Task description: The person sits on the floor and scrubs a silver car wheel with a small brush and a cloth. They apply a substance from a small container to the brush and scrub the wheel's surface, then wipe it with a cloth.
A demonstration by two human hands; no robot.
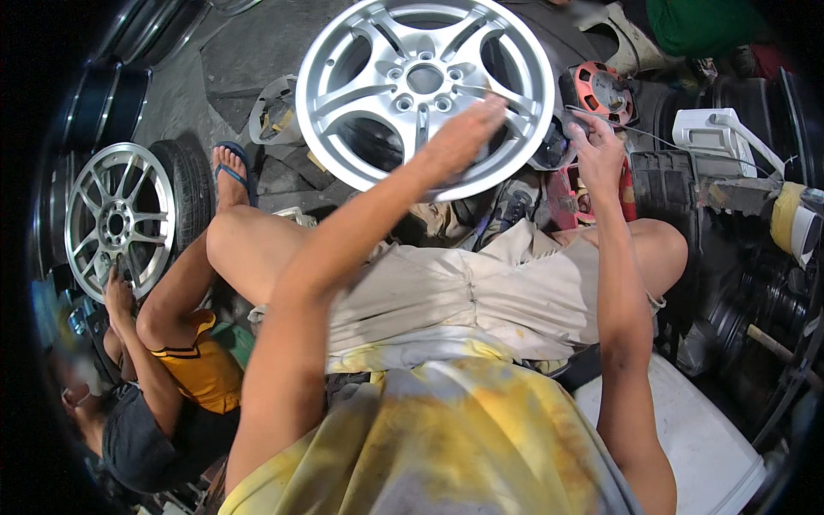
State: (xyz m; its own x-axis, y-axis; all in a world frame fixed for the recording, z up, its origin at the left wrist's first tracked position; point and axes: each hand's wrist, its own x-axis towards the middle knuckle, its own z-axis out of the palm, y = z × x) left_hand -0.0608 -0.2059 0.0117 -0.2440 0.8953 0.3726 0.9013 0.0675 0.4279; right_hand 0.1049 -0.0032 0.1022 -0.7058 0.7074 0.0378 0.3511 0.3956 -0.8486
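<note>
Cluttered workshop floor w/ dark ground fills the frame; a second wheel on a tire stands at left, where another person crouches and touches it. Silver alloy wheel stands tilted at top centre, face toward the wearer, probably so the spokes are easy to reach. Left hand lies flat on its lower right rim, fingers together, seems to steady it. Right hand is just right of the rim, near an orange power tool; closed or not, I cannot tell.
</note>
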